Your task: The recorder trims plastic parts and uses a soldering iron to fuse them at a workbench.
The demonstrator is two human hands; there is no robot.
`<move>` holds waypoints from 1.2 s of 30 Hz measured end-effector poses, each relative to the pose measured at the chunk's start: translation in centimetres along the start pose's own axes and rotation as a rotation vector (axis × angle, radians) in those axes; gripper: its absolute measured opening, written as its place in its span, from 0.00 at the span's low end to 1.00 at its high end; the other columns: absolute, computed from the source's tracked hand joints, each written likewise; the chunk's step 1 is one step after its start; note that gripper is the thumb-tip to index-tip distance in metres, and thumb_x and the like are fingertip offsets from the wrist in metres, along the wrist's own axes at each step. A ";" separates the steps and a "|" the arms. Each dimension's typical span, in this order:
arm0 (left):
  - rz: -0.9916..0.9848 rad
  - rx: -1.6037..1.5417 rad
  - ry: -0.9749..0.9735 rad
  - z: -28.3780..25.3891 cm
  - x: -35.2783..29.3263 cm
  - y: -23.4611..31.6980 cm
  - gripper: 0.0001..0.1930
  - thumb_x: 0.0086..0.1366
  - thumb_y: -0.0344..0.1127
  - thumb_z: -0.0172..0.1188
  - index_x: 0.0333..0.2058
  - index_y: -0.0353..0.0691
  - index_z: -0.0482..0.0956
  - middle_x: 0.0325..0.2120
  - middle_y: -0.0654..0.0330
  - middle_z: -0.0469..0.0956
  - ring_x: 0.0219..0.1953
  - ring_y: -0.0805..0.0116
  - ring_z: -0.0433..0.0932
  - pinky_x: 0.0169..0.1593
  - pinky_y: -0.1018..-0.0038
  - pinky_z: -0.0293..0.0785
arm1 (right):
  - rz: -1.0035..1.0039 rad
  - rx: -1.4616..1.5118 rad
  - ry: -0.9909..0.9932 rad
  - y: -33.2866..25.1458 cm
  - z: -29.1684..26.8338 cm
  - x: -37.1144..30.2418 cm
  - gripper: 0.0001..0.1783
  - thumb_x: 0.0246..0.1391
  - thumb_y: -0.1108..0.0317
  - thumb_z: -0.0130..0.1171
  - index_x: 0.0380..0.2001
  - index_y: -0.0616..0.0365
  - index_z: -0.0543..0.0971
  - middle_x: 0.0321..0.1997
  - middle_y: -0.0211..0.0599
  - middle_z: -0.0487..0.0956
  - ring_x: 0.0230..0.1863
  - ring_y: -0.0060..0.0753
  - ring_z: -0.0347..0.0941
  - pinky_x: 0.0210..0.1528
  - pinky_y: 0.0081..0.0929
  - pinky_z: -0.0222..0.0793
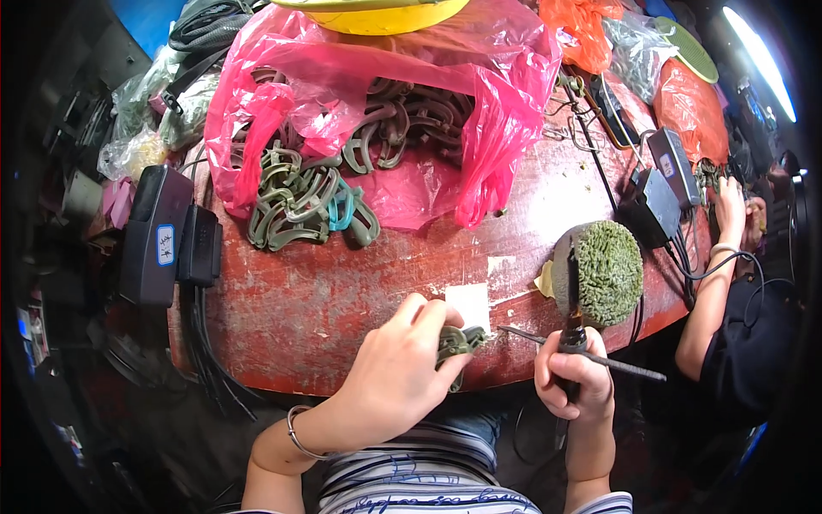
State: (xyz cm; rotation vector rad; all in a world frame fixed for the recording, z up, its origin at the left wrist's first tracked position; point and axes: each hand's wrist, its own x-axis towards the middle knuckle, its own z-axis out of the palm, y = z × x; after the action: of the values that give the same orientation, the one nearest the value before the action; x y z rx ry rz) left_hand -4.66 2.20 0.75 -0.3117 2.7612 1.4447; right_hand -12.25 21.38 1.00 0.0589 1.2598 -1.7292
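The left hand pinches a green piece at the desk's near edge while the right hand grips a thin rod and dark-handled tool, likely trimming, next needing steady contact.

Before me spreads a broad red tabletop with worn paint, scuffed to pale and greyish patches, its near edge bowed by the lens. To my upper right a long, slanting white tube lamp burns brightly, and a white glare lies on the tabletop's right half. At my upper left I see a smooth bright-blue surface; beneath the table everything is too dim to make out.
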 end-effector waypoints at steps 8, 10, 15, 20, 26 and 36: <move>-0.220 -0.699 0.064 -1.6 -0.4 -1.0 0.07 0.53 0.26 0.58 0.31 0.34 0.72 0.20 0.69 0.69 0.20 0.87 0.66 0.23 0.86 0.62 | -0.221 -0.275 0.307 1.4 1.9 0.5 0.13 0.46 0.79 0.46 0.37 0.72 0.73 0.17 0.41 0.74 0.09 0.17 0.62 0.10 0.11 0.54; -0.258 -0.793 0.049 -2.2 -0.6 -0.4 0.08 0.53 0.26 0.57 0.33 0.34 0.72 0.20 0.69 0.69 0.20 0.87 0.66 0.22 0.87 0.62 | -0.319 -0.280 0.363 2.2 2.0 0.5 0.13 0.46 0.78 0.46 0.36 0.72 0.73 0.18 0.43 0.74 0.09 0.17 0.62 0.10 0.11 0.53; -0.290 -0.972 0.047 -2.1 -0.9 -0.4 0.12 0.54 0.28 0.54 0.37 0.29 0.71 0.21 0.66 0.71 0.20 0.85 0.68 0.22 0.89 0.65 | -0.477 -0.154 0.246 4.5 2.7 -0.2 0.18 0.49 0.60 0.54 0.32 0.68 0.70 0.15 0.42 0.74 0.09 0.18 0.63 0.09 0.12 0.55; -0.340 -1.054 0.053 -2.0 -0.7 -0.7 0.12 0.53 0.28 0.55 0.37 0.28 0.71 0.21 0.68 0.69 0.22 0.85 0.67 0.26 0.89 0.64 | -0.390 -0.105 0.141 4.5 4.8 0.0 0.14 0.48 0.69 0.55 0.35 0.68 0.71 0.20 0.42 0.74 0.14 0.19 0.66 0.15 0.14 0.62; -0.254 -0.971 0.101 -1.3 -0.8 -1.1 0.14 0.50 0.23 0.55 0.37 0.29 0.71 0.24 0.69 0.68 0.27 0.85 0.66 0.32 0.89 0.62 | -0.214 -0.118 0.032 3.9 5.7 0.2 0.14 0.43 0.84 0.53 0.36 0.67 0.70 0.21 0.35 0.73 0.17 0.18 0.66 0.18 0.15 0.62; -0.208 -1.044 -0.156 -1.2 -0.8 -2.0 0.28 0.50 0.25 0.60 0.50 0.29 0.61 0.34 0.61 0.72 0.30 0.83 0.69 0.33 0.88 0.66 | -0.296 -0.145 0.057 3.5 5.8 0.5 0.14 0.43 0.84 0.50 0.37 0.68 0.70 0.25 0.37 0.74 0.19 0.18 0.67 0.20 0.14 0.63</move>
State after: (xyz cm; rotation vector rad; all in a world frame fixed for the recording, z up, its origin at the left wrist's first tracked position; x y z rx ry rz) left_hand -3.39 0.24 -0.04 -0.4254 1.5602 2.5377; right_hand -7.31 16.65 0.95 -0.1727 1.4915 -1.8901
